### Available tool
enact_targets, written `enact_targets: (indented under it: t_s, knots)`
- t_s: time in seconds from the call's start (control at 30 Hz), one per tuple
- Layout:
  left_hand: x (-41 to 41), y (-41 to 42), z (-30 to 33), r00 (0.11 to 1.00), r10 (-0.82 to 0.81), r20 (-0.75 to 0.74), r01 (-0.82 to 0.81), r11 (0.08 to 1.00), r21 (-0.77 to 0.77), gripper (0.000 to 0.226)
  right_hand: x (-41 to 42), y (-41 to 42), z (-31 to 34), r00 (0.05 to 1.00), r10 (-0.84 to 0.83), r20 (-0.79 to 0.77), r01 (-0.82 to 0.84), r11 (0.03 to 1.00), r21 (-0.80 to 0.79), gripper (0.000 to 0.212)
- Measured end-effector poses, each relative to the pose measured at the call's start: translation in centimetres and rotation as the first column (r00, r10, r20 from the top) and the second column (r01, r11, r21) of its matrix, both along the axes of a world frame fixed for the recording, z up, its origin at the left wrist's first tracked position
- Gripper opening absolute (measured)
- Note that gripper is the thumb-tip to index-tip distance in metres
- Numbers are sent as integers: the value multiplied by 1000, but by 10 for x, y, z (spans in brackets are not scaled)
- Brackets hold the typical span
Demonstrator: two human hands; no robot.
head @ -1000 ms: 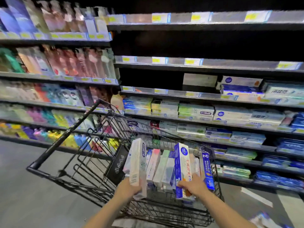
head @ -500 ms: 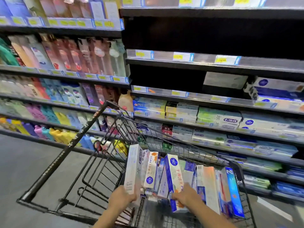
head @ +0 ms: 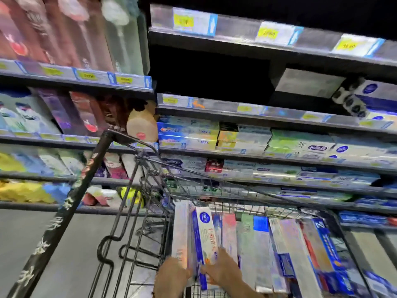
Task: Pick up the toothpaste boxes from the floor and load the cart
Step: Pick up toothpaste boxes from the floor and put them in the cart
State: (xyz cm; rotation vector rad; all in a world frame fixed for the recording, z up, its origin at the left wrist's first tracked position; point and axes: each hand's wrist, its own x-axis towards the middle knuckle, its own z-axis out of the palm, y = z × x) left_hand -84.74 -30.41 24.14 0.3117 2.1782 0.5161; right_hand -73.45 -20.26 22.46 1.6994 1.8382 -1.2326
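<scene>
Since the earlier frame the bundle has sunk lower into the wire cart (head: 137, 211), where the left hand (head: 171, 276) and right hand (head: 223, 269) grip upright toothpaste boxes (head: 204, 235) beside loaded ones, floor boxes unseen.

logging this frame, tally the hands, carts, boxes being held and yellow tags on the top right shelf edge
hands: 2 (left hand, right hand)
cart: 1
toothpaste boxes held: 2 (grey-white box, blue-white box)
yellow price tags: 3
total: 8
</scene>
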Motion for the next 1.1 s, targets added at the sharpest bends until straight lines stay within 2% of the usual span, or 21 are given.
enact_targets:
  t_s: [0.13, 0.3, 0.4, 0.5, 0.57, 0.63, 0.7, 0.83, 0.9, 0.97, 1.0, 1.1]
  knots:
    - [-10, 9, -30, 999, -34, -15, 34, 999, 35, 39, -28, 6, -18, 997, 2, 83, -6, 999, 50, 69]
    - [-5, 17, -54, 998, -57, -29, 58, 998, 16, 34, -30, 10, -35, 993, 40, 110, -54, 991, 124, 74]
    - [2, 19, -66, 999, -22, -26, 23, 1000, 20, 37, -29, 9, -44, 993, 43, 111, -59, 987, 150, 78]
    - [8, 20, -66, 1000, -2, -27, 3, 999, 47, 55, -27, 5, -40, 999, 20, 47, -26, 991, 130, 67]
    - [10, 20, -54, 989, -93, -119, 101, 993, 64, 72, -22, 6, -28, 1000, 6, 6, -7, 991, 135, 59]
    - [7, 24, -35, 957, -188, -221, 223, 964, 144, 66, -13, 10, -9, 998, 58, -9, -56, 982, 179, 52]
    - [0, 33, -13, 930, -266, -254, 322, 922, 214, 59, 0, 16, 15, 987, 157, -12, -150, 958, 243, 54]
    - [-8, 65, 41, 759, -521, -389, 585, 809, 57, 73, 39, 33, 68, 955, 287, 73, -291, 864, 410, 73]
    - [1, 84, 75, 662, -610, -435, 678, 735, 0, 78, 67, 40, 93, 954, 282, 101, -295, 826, 481, 82]
    - [19, 103, 103, 521, -699, -491, 784, 619, -50, 78, 104, 46, 110, 962, 244, 124, -272, 801, 533, 89]
    - [33, 112, 115, 450, -729, -515, 828, 557, -65, 77, 125, 48, 118, 966, 217, 138, -257, 800, 543, 91]
    - [86, 139, 147, 251, -778, -576, 920, 377, -108, 75, 198, 48, 137, 981, 118, 153, -186, 796, 577, 76]
